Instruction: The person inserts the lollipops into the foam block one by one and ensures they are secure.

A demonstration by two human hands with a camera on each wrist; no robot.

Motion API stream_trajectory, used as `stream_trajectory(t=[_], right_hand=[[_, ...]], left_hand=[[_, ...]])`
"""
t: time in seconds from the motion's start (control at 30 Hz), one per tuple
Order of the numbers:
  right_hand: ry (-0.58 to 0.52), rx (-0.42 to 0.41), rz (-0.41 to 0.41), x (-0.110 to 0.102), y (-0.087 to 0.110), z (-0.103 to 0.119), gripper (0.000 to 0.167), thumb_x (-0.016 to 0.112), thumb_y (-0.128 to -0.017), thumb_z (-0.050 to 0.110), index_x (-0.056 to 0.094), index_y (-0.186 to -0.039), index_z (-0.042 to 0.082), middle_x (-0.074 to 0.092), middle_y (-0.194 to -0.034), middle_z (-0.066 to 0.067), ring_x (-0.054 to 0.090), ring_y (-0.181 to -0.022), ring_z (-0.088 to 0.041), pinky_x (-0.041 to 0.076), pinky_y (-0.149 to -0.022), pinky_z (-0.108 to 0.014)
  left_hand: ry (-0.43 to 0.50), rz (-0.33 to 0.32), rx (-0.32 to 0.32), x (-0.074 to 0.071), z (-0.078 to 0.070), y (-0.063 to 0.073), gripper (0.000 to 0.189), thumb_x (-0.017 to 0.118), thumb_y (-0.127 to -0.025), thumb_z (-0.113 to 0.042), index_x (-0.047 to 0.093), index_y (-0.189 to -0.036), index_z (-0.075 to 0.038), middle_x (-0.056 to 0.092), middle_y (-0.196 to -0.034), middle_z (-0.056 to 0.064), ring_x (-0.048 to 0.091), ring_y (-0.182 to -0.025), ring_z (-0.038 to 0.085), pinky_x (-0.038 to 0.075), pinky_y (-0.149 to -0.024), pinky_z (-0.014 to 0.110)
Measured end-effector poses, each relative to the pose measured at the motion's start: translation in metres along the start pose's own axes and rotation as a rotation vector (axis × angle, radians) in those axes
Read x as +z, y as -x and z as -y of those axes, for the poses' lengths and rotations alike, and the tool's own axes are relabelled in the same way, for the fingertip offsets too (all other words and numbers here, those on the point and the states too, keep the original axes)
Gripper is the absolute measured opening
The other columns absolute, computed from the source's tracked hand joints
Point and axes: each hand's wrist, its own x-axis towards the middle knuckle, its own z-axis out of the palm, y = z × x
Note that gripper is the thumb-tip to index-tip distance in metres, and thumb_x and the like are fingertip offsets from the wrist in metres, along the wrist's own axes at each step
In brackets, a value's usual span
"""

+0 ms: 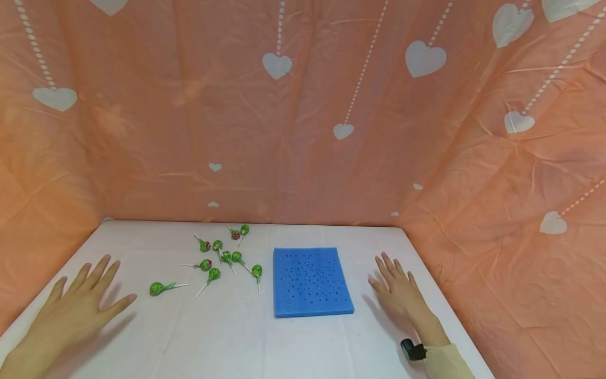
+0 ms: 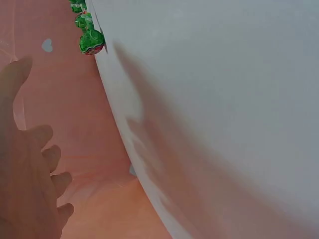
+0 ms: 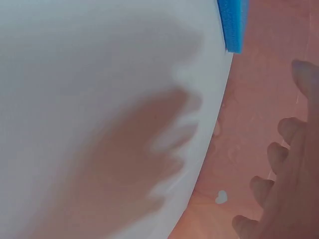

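My left hand (image 1: 78, 305) hovers over the left side of the white table with its fingers spread, holding nothing. Nearest to it lies a green-wrapped lollipop (image 1: 156, 288), its stick pointing right. Several more green lollipops, one of them (image 1: 214, 274) with its stick toward me, lie scattered behind and to the right of it. Right of the middle lies a flat blue foam block (image 1: 310, 284) dotted with small dark holes. Beyond its right side my right hand (image 1: 400, 292) hovers, fingers extended and nothing in them. Both wrist views show each hand's shadow on the cloth below.
A white cloth covers the table (image 1: 218, 337). An orange curtain (image 1: 307, 173) with white hearts hangs behind it and along both sides. A small black device (image 1: 413, 350) sits on the right wrist, at the edge of a pale sleeve (image 1: 447, 363).
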Motion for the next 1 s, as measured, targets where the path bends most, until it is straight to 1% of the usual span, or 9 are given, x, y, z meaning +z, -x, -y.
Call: stream_trajectory(t=[0.2,0.4,0.57,0.63,0.7,0.8,0.83,0.9,1.0], right_hand=[[-0.012,-0.030,-0.024,-0.003,-0.003,0.004,0.072,0.050,-0.108,0.045,0.029,-0.163,0.004,0.021,-0.170,-0.020,0.017,-0.154,-0.050,0.014,-0.118,-0.076],[-0.023,-0.055,-0.031,-0.001,-0.006,0.009,0.072,0.052,-0.108,0.045,0.030,-0.163,0.004,0.022,-0.170,-0.019,0.019,-0.154,-0.049,0.015,-0.119,-0.075],[-0.043,-0.095,-0.017,0.003,-0.007,0.013,0.074,0.054,-0.107,0.044,0.029,-0.163,0.003,0.022,-0.170,-0.018,0.019,-0.154,-0.048,0.016,-0.119,-0.075],[-0.061,-0.108,-0.004,0.005,-0.007,0.015,0.075,0.054,-0.107,0.045,0.029,-0.163,0.003,0.022,-0.171,-0.017,0.019,-0.155,-0.047,0.015,-0.119,-0.075],[-0.073,-0.127,0.002,0.007,-0.007,0.017,0.075,0.054,-0.106,0.046,0.030,-0.162,0.002,0.023,-0.170,-0.018,0.019,-0.155,-0.048,0.015,-0.118,-0.075],[-0.090,-0.149,0.013,0.011,-0.006,0.020,0.075,0.056,-0.106,0.044,0.031,-0.162,0.001,0.024,-0.169,-0.020,0.020,-0.154,-0.049,0.015,-0.118,-0.076],[-0.096,-0.154,0.022,0.012,-0.005,0.020,0.074,0.056,-0.105,0.043,0.031,-0.161,0.001,0.024,-0.169,-0.020,0.020,-0.153,-0.050,0.015,-0.118,-0.076],[-0.098,-0.163,0.044,0.014,-0.005,0.022,0.074,0.057,-0.105,0.041,0.031,-0.162,0.001,0.023,-0.170,-0.020,0.020,-0.154,-0.050,0.015,-0.118,-0.076],[-0.089,-0.165,0.098,0.017,-0.004,0.025,0.073,0.056,-0.106,0.042,0.029,-0.163,0.004,0.020,-0.171,-0.016,0.017,-0.155,-0.047,0.014,-0.120,-0.074]], left_hand=[[0.008,-0.043,0.033,-0.002,-0.005,-0.007,0.093,0.057,-0.103,-0.053,0.009,-0.166,-0.004,0.007,-0.171,0.025,-0.004,-0.156,0.050,-0.027,-0.119,0.055],[0.010,-0.100,0.097,-0.003,-0.009,-0.015,0.085,0.062,-0.101,-0.049,0.030,-0.160,0.003,0.014,-0.172,0.020,0.010,-0.156,0.047,-0.019,-0.124,0.052],[0.021,-0.156,0.169,-0.002,-0.011,-0.022,0.074,0.069,-0.098,-0.043,0.047,-0.148,0.006,0.028,-0.167,0.021,0.026,-0.153,0.044,-0.008,-0.128,0.052],[0.025,-0.174,0.198,-0.002,-0.011,-0.024,0.071,0.073,-0.095,-0.040,0.052,-0.144,0.006,0.035,-0.163,0.023,0.037,-0.146,0.045,0.002,-0.128,0.056],[0.035,-0.190,0.222,-0.002,-0.012,-0.026,0.068,0.076,-0.093,-0.037,0.056,-0.141,0.006,0.042,-0.159,0.024,0.046,-0.137,0.047,0.018,-0.123,0.061],[0.062,-0.209,0.251,-0.001,-0.015,-0.029,0.062,0.080,-0.089,-0.032,0.061,-0.136,0.004,0.052,-0.149,0.024,0.057,-0.122,0.051,0.038,-0.104,0.064],[0.078,-0.211,0.257,0.000,-0.016,-0.029,0.060,0.081,-0.088,-0.030,0.062,-0.134,0.004,0.055,-0.146,0.024,0.059,-0.118,0.051,0.042,-0.098,0.062],[0.107,-0.202,0.252,0.001,-0.018,-0.030,0.056,0.082,-0.088,-0.026,0.063,-0.133,0.001,0.059,-0.140,0.022,0.061,-0.115,0.050,0.046,-0.091,0.061],[0.159,-0.157,0.221,0.003,-0.022,-0.030,0.050,0.081,-0.090,-0.023,0.063,-0.132,-0.003,0.063,-0.134,0.018,0.063,-0.115,0.047,0.049,-0.087,0.061]])
